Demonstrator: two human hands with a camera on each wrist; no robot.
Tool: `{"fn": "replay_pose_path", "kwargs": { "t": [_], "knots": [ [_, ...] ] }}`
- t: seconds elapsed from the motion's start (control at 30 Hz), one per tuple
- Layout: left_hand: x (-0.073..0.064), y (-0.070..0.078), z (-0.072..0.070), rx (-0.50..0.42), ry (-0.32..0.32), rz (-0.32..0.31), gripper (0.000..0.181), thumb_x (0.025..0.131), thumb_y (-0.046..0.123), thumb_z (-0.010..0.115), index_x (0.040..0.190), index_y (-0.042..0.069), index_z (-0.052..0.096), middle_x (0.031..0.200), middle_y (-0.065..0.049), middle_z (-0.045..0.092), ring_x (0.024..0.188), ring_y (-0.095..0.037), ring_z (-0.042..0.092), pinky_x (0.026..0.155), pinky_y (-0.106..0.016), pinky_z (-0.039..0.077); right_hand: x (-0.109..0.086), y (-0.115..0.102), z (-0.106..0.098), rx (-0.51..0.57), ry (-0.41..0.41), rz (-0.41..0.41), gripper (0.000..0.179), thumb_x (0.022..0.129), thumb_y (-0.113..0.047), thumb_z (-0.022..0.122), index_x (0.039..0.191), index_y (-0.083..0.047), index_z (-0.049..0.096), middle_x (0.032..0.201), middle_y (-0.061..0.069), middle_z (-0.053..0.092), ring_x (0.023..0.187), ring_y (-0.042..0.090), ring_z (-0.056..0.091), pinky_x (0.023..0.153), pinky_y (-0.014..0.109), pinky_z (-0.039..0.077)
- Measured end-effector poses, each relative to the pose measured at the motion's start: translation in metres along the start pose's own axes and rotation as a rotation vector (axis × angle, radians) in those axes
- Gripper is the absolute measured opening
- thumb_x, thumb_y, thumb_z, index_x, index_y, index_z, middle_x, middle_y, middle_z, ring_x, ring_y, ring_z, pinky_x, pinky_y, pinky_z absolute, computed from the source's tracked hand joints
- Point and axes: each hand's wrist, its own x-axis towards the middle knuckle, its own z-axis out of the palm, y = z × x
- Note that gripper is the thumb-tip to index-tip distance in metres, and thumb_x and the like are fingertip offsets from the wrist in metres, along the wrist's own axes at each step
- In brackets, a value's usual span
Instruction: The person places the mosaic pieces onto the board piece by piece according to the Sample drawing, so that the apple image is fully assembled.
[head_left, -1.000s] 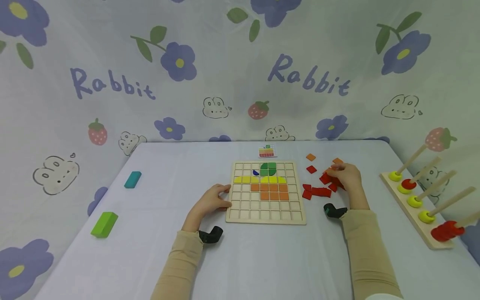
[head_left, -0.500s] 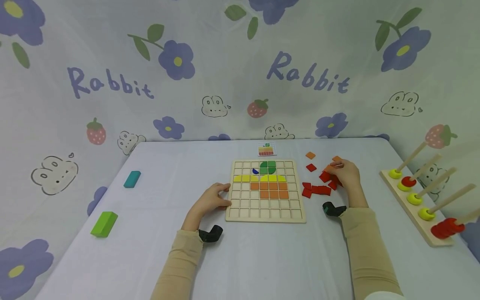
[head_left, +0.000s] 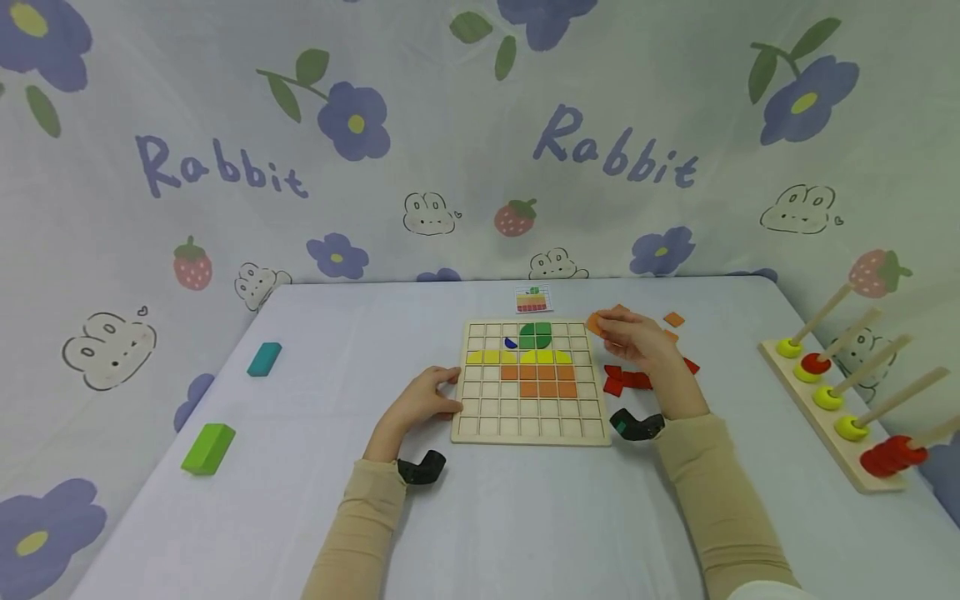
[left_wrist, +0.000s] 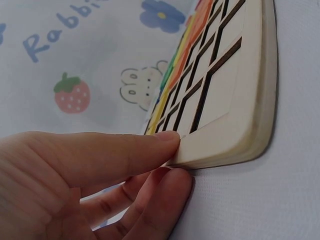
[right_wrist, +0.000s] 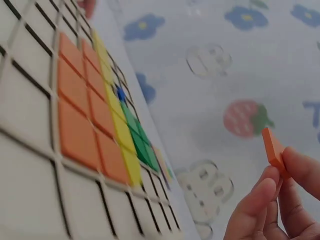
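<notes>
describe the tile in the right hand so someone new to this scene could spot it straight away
On the white table, find the wooden grid board. By its far right corner, the right hand pinches a small, flat orange tile. It is the only one held: other orange tiles sit in the grid, and loose orange pieces lie on the table.

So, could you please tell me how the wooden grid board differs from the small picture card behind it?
The wooden grid board is far larger than the picture card. The left hand grips the board's left edge, while the card lies untouched. The card shows a red bottom row, whereas the board has no red on it. Both show green above yellow and orange.
</notes>
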Motion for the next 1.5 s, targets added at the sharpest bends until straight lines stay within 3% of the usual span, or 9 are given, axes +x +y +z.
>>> {"fn": "replay_pose_path", "kwargs": {
  "t": [0.2,0.37,0.53,0.73,0.87,1.07,1.23,1.37,1.5],
  "knots": [
    [-0.002,0.002,0.000,0.016,0.000,0.005,0.067,0.075,0.000,0.072,0.135,-0.002,0.043,0.118,-0.016,0.048,0.064,-0.012,0.057,0.061,-0.025,0.052,0.003,0.017,0.037,-0.066,-0.100,0.049,0.013,0.089,-0.005,0.059,0.086,-0.015,0.067,0.079,-0.003,0.066,0.068,0.010,0.060,0.065,0.018,0.052],
    [-0.001,0.001,0.000,0.014,0.001,0.018,0.066,0.075,0.000,0.072,0.135,-0.004,0.044,0.117,-0.016,0.048,0.064,-0.012,0.058,0.062,-0.025,0.053,0.008,0.037,0.058,-0.203,-0.149,0.065,0.014,0.088,-0.006,0.060,0.102,-0.005,0.065,0.083,-0.002,0.066,0.072,0.010,0.062,0.069,0.020,0.054],
    [-0.001,-0.001,0.002,0.006,-0.004,0.017,0.066,0.075,-0.001,0.072,0.134,-0.005,0.044,0.115,-0.015,0.049,0.065,-0.012,0.058,0.062,-0.025,0.054,0.014,0.055,0.079,-0.452,-0.167,0.038,0.024,0.085,-0.007,0.064,0.107,0.004,0.063,0.092,0.005,0.066,0.074,0.011,0.063,0.071,0.024,0.055],
    [0.000,0.000,0.003,0.001,0.000,0.017,0.066,0.075,-0.001,0.072,0.135,-0.004,0.043,0.114,-0.014,0.049,0.065,-0.012,0.058,0.062,-0.025,0.054,0.015,0.065,0.103,-0.911,-0.132,-0.119,0.009,0.080,-0.011,0.072,0.087,-0.006,0.070,0.088,0.004,0.066,0.073,0.013,0.059,0.066,0.025,0.051],
    [-0.001,0.000,0.004,-0.006,0.000,0.008,0.066,0.075,-0.001,0.072,0.135,-0.003,0.044,0.115,-0.014,0.049,0.065,-0.013,0.058,0.062,-0.025,0.054,0.009,0.066,0.110,-1.083,-0.096,-0.166,0.004,0.079,-0.014,0.073,0.080,-0.012,0.069,0.084,-0.001,0.065,0.081,0.015,0.054,0.072,0.028,0.047],
    [-0.002,0.001,0.004,-0.016,0.006,0.003,0.066,0.075,-0.002,0.072,0.135,-0.003,0.044,0.115,-0.014,0.049,0.064,-0.013,0.058,0.062,-0.025,0.054,0.008,0.069,0.113,-1.144,-0.054,-0.171,0.004,0.078,-0.016,0.073,0.078,-0.016,0.069,0.085,-0.003,0.065,0.084,0.016,0.053,0.076,0.031,0.046],
    [-0.004,0.001,0.002,-0.009,0.004,0.000,0.067,0.075,-0.002,0.072,0.135,-0.003,0.044,0.116,-0.015,0.048,0.065,-0.013,0.057,0.061,-0.025,0.053,0.008,0.066,0.109,-1.113,-0.037,-0.224,0.008,0.078,-0.016,0.074,0.081,-0.014,0.067,0.083,-0.001,0.062,0.079,0.017,0.052,0.068,0.027,0.044],
    [-0.004,0.000,0.001,0.009,0.004,0.005,0.066,0.075,-0.002,0.072,0.135,-0.003,0.044,0.116,-0.015,0.049,0.064,-0.013,0.057,0.061,-0.024,0.052,0.011,0.049,0.081,-1.010,0.055,-0.287,0.017,0.082,-0.018,0.070,0.095,-0.009,0.067,0.091,0.007,0.060,0.082,0.023,0.053,0.064,0.029,0.044],
    [-0.005,0.001,-0.001,0.024,0.009,0.003,0.067,0.075,0.000,0.073,0.135,-0.001,0.044,0.117,-0.014,0.049,0.065,-0.013,0.057,0.062,-0.024,0.052,0.009,0.023,0.033,-0.891,0.207,-0.281,0.029,0.087,-0.020,0.064,0.110,-0.003,0.063,0.106,0.017,0.058,0.097,0.031,0.052,0.073,0.035,0.044]
  ]
}}
